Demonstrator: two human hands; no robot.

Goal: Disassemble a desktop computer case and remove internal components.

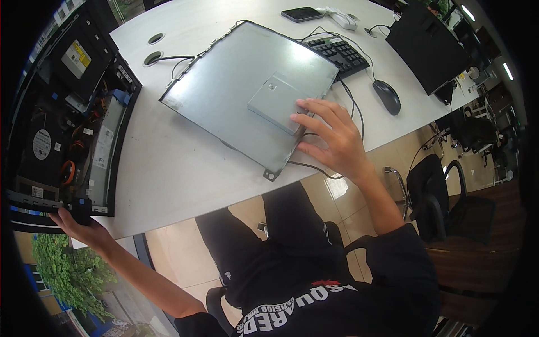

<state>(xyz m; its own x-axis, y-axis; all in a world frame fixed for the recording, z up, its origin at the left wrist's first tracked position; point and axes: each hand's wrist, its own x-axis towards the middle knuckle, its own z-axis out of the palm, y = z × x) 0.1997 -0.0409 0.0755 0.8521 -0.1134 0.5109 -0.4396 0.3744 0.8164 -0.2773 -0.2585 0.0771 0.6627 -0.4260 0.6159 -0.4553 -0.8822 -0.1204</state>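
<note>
A metal computer side panel (224,73) lies on the white desk in front of me, its far right part overlapping a black keyboard (342,55). My right hand (334,135) is at the panel's right edge, fingers spread, two fingertips touching the metal beside a raised rectangular section. Its thumb is near the panel's rim. On the left stands an uncovered black computer case (120,163), its drive, cables and inner parts exposed. My left hand (84,229) grips the case's near lower corner; some of its fingers are hidden behind the black frame.
A black mouse (387,98) rests right of the keyboard, with cables running around it. Farther back are a phone (302,14), a white adapter (339,19) and a dark monitor (429,48). Two cable holes pierce the desk. An office chair (443,196) stands beyond the desk edge.
</note>
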